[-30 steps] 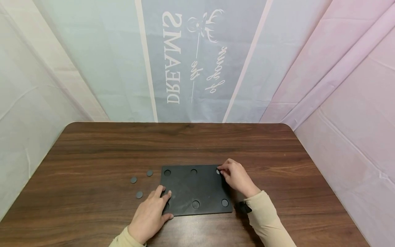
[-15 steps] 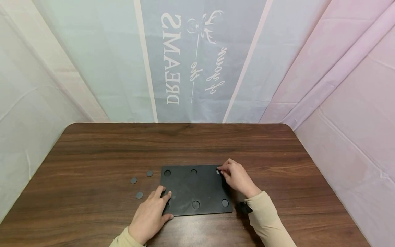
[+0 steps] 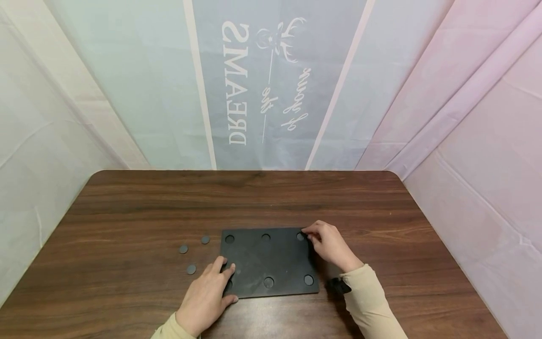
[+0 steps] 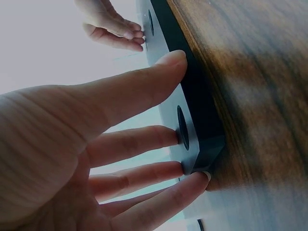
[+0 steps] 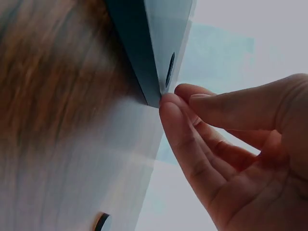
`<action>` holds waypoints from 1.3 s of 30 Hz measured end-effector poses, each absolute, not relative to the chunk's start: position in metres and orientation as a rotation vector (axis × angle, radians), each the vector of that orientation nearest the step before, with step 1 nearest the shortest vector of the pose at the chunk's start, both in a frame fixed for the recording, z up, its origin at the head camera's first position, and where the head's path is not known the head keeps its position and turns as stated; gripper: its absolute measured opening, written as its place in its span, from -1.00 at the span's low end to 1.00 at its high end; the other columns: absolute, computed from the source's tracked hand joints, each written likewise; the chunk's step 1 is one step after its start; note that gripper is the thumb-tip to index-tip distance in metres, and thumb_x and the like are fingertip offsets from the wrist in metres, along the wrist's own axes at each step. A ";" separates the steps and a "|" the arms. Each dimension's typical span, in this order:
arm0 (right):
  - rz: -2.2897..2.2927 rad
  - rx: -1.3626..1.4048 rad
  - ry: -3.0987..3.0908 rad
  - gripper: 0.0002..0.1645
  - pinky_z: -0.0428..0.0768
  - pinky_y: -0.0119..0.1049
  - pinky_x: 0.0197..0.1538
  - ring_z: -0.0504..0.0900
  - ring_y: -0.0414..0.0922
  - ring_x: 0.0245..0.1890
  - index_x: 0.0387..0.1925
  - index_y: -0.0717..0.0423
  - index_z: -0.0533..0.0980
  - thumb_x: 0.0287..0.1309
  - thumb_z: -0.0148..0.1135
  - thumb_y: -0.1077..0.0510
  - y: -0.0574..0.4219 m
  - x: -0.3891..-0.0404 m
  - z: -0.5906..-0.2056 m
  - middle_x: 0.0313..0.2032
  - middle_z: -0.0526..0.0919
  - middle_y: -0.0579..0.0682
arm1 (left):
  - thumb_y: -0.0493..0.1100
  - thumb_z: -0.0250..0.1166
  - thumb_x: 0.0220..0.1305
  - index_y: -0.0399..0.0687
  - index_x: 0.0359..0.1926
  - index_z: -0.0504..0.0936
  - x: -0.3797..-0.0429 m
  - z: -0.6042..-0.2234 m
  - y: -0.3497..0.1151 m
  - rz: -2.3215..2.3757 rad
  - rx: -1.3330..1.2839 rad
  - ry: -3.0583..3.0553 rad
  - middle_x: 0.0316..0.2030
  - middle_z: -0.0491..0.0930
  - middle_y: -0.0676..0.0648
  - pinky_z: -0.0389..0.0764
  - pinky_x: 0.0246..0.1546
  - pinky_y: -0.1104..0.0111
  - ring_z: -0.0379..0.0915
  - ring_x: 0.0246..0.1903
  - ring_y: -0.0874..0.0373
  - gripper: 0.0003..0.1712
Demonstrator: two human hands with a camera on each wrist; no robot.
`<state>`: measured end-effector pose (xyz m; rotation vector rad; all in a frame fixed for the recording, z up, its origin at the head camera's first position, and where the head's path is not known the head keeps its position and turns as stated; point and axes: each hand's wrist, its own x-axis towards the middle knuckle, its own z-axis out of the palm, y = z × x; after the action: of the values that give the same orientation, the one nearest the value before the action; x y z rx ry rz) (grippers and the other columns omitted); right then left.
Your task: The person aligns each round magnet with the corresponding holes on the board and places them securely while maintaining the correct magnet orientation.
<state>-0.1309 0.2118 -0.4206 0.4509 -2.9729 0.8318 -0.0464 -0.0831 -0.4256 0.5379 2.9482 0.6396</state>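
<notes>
Touching a black recessed plate [image 3: 271, 259] between them, the left hand [image 3: 206, 292] is spread, the right hand [image 3: 332, 244] loosely bent.

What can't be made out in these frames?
Head: near-left recess, partly behind the left hand.
Head: far-right recess, partly behind the right hand.
Right wrist: anything pinched, hidden by that hand's fingers.
Left wrist: dark object, cut off by bottom edge.
Right wrist: round-edged object, cut off likewise.
</notes>
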 end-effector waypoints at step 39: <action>0.692 0.152 -3.003 -0.68 0.54 0.13 -0.05 0.60 0.20 -0.11 -0.10 0.22 0.64 0.05 0.27 0.40 0.251 -0.108 -0.424 -0.11 0.62 0.22 | -0.03 0.57 -0.17 -0.26 0.07 0.62 -0.047 -0.429 -0.093 0.623 0.596 2.967 0.03 0.46 -0.21 0.60 -0.44 0.21 0.51 -0.07 -0.11 -0.27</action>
<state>-0.1080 0.2506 -0.4235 0.1525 -3.0026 0.6918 -0.0468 -0.0933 -0.4286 0.5955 2.9675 0.6232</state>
